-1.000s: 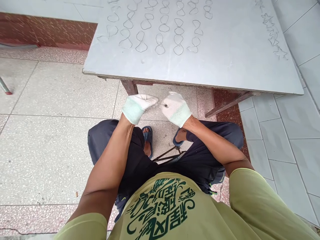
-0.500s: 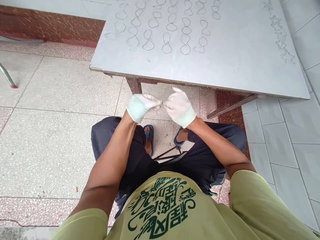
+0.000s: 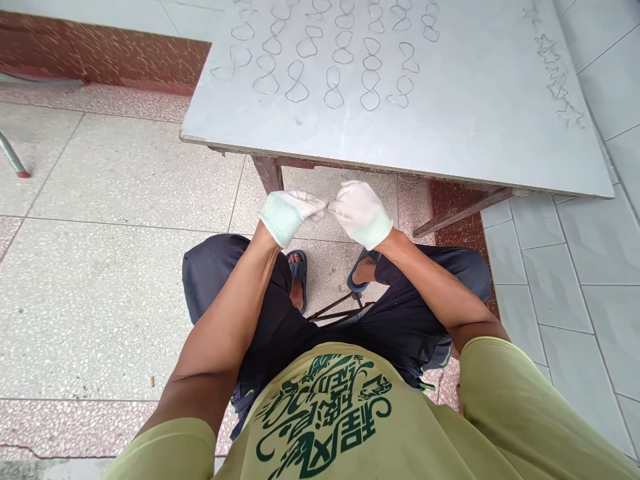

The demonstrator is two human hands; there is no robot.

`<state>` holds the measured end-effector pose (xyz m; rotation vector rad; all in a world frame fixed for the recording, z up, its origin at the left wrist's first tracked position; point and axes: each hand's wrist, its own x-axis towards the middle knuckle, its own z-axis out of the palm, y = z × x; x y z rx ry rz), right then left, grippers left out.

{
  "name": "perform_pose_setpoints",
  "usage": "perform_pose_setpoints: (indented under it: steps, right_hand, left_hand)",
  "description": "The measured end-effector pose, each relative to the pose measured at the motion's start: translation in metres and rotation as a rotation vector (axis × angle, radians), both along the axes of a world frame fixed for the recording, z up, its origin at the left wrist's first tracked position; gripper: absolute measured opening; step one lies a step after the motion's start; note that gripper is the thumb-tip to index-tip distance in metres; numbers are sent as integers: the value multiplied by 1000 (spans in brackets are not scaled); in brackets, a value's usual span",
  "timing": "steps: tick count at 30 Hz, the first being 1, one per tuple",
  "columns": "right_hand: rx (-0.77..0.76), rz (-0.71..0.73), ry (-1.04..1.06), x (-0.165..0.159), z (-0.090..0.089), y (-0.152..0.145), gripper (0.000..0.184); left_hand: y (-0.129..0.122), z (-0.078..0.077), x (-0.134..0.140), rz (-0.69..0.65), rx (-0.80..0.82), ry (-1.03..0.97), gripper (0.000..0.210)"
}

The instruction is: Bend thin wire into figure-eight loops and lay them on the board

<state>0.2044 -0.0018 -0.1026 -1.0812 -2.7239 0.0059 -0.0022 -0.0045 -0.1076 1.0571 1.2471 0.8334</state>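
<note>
Both my hands wear white gloves with pale green cuffs and meet in front of the table's near edge, above my knees. My left hand [image 3: 299, 211] is closed, thumb and fingers pinched together toward the right. Fingertip to fingertip with it, my right hand [image 3: 359, 210] is closed too, its fingers curled in. Whatever lies between the fingertips is too small to make out. Beyond them, on the white table [image 3: 320, 130], lie rows of thin wire figure-eights [image 3: 333, 88]. Several wire stars [image 3: 556, 83] form a line along the table's right side.
A table leg [image 3: 269, 173] stands just past my left hand, and a slanted wooden brace [image 3: 463, 212] runs under the right side. White wall tiles [image 3: 565, 267] flank the table on the right. A metal chair leg [image 3: 13, 155] rests on the floor at far left.
My right hand's raised thumb or finger has folded down, so the hand looks more tightly curled. My left hand has shifted slightly to the right. The wire shapes lie as before.
</note>
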Motion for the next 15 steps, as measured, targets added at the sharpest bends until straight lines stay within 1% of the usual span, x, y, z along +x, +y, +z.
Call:
perform_pose_setpoints:
  steps: [4, 7, 10, 15]
  right_hand:
    - [10, -18, 14, 9, 5, 9, 38]
    - [-10, -26, 14, 12, 9, 11, 39]
    - [-20, -27, 38, 11, 10, 10, 37]
    - [10, -47, 58, 9, 7, 8, 37]
  left_hand:
    - [2, 4, -7, 19, -8, -127, 59]
    - [1, 7, -14, -1, -17, -133, 67]
    - [-2, 7, -16, -32, -33, -75, 61]
    - [-6, 8, -14, -16, 34, -21, 48]
